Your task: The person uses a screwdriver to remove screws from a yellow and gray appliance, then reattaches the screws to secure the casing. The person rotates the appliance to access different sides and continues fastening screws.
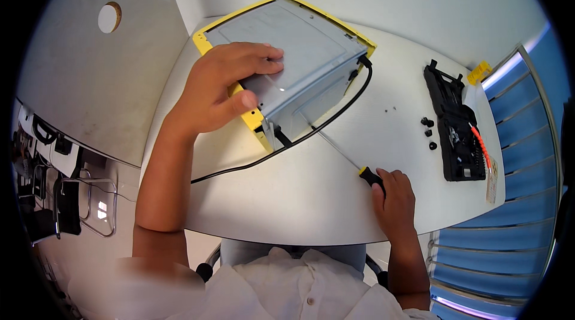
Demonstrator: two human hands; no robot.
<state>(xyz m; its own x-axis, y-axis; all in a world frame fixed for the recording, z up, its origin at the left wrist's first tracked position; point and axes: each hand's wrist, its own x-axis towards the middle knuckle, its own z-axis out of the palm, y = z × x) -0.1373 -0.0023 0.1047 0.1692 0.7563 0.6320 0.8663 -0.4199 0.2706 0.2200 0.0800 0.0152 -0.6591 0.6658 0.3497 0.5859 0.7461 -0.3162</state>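
Note:
A boxy appliance (317, 32) with a grey metal case and yellow edges lies tilted on the white table. My left hand (224, 83) rests across its near-left edge, fingers stretched over the grey panel and thumb spread apart. My right hand (396, 197) is closed round the black and yellow handle of a long screwdriver (344, 155). The thin shaft points up and left, and its tip meets the lower part of the appliance's side; the exact spot is too small to make out. A black power cord (335, 117) runs from the appliance's corner past that side toward the left.
At the right of the table (323, 218) lies an open black tool case (449, 117) with an orange-red tool (477, 139) on it. Several small black parts (428, 132) sit beside it, and tiny dark pieces (389, 108) lie nearer the appliance. A metal railing (530, 68) borders the right.

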